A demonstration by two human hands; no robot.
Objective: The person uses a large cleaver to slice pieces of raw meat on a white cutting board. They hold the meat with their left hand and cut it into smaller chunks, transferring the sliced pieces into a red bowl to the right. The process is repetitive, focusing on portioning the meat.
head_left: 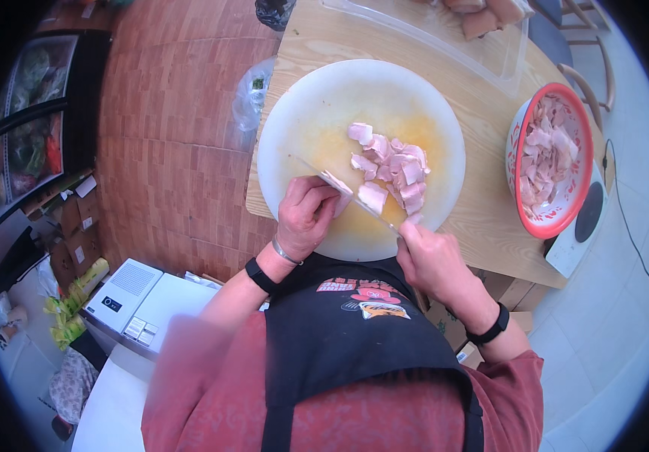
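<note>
your left hand (306,215) pinning a strip of pale pink meat (337,185) on the round white cutting board (309,113), your right hand (430,260) gripping the knife (355,202), blade across the strip, cut pieces (396,166) heaped just beyond, red-rimmed bowl (582,181) of meat at right

Both forearms rise from the lower part of the frame toward its centre, in rust-red sleeves pushed up past the elbows. The left hand (306,215) sits just left of centre, knuckles up, fingers curled downward and pressed together, with a thin metal bangle and a black band on its wrist. The right hand (431,258) lies lower and to the right of centre, closed in a fist-like grip, thumb side facing up-left. A black band circles the right wrist.
</note>
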